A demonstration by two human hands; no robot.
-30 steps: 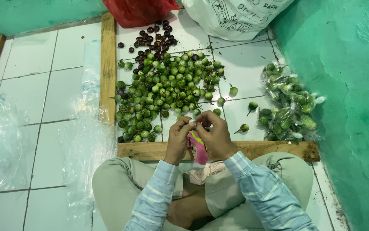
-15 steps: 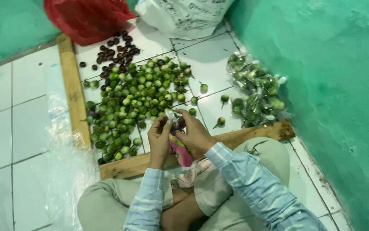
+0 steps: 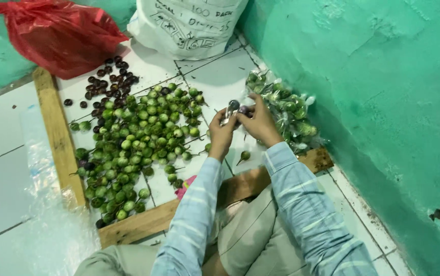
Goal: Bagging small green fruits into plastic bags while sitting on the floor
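Together, left hand and right hand pinch a small filled bag; fingers closed.

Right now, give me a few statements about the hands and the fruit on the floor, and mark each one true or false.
1. Both hands, left hand and right hand, hold a small clear bag. True.
2. The green fruit lie in a basket. False: they lie loose on the tiled floor.
3. The red bag lies beyond the dark fruit. True.
4. The packed bags lie left of the hands. False: they lie to the right, by the green wall.
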